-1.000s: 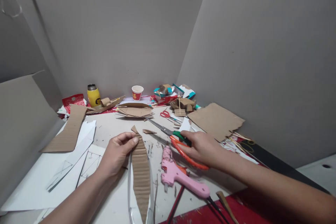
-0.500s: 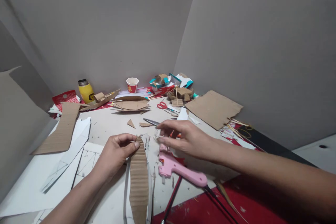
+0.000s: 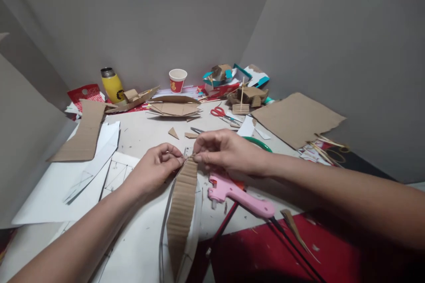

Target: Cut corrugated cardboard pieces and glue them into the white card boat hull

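A long strip of corrugated cardboard (image 3: 182, 205), tapered at its far tip, lies lengthwise in front of me along a white piece with raised edges. My left hand (image 3: 161, 164) pinches the left side of that tip between thumb and fingers. From the other side my right hand (image 3: 222, 152) closes its thumb and fingers on the tip too, so the fingertips almost meet. Just below my right hand rests a pink glue gun (image 3: 242, 196), its nozzle end partly hidden by the hand.
Scissors with red handles (image 3: 219, 112) lie beyond my hands. Behind stand a yellow bottle (image 3: 112, 86) and a paper cup (image 3: 178, 82). A cardboard sheet (image 3: 299, 117) is at right; cut cardboard (image 3: 83, 135) and white paper (image 3: 43, 199) are at left. A black cord (image 3: 292, 243) crosses a red surface.
My right hand has moved left from above the glue gun and taken hold of the cardboard tip. My left hand still pinches it. The view has tilted down and shifted left.
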Demonstrator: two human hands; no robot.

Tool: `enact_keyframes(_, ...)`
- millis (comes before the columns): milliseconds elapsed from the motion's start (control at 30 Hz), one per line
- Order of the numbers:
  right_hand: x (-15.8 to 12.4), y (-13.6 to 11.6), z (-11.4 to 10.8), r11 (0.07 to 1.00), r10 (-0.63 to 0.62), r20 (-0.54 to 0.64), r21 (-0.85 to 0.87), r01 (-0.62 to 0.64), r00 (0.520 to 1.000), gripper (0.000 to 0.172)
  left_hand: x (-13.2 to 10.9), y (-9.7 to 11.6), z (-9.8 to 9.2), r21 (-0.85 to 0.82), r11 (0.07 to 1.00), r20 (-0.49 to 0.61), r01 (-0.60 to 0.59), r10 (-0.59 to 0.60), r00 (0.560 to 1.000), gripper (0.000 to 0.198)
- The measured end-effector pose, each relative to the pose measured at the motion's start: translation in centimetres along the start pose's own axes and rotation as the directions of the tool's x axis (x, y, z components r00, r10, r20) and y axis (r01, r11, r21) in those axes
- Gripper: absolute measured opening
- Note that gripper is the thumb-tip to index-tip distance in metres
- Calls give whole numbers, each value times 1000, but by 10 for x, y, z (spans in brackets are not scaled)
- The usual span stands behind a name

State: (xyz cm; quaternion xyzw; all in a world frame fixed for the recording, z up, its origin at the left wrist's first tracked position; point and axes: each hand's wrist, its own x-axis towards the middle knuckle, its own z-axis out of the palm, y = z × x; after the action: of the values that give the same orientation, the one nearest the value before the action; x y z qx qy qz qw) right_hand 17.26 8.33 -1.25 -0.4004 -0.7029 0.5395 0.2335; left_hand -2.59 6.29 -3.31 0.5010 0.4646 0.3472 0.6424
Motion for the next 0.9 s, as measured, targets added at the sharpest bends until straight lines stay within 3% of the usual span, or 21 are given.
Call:
enact_keyframes(167,-4,1,-12,992,76,-26,104,-73,997,22,-1,-1,-2,42,997,81,67,-70,994,14)
enact_keyframes(267,-7,4,-12,985,71,-11,158,-68,997,23,0,-4,-4,109,993,100,39,-50,994,14)
enact_keyframes(500,-12,-5,20,976,105,122,178,-126,987,23,1,-2,-5,174,985,92,-16,0,996,10)
enact_keyframes(700,-10,-9,35,972,21,3,-235,-20,1000,9,1,-4,-5,183,982,100,-37,19,995,10)
enact_keyframes(900,-12,-17,32,805,-33,-17,-594,16,999,14,1,-3,-4,158,987,110,-28,11,994,7)
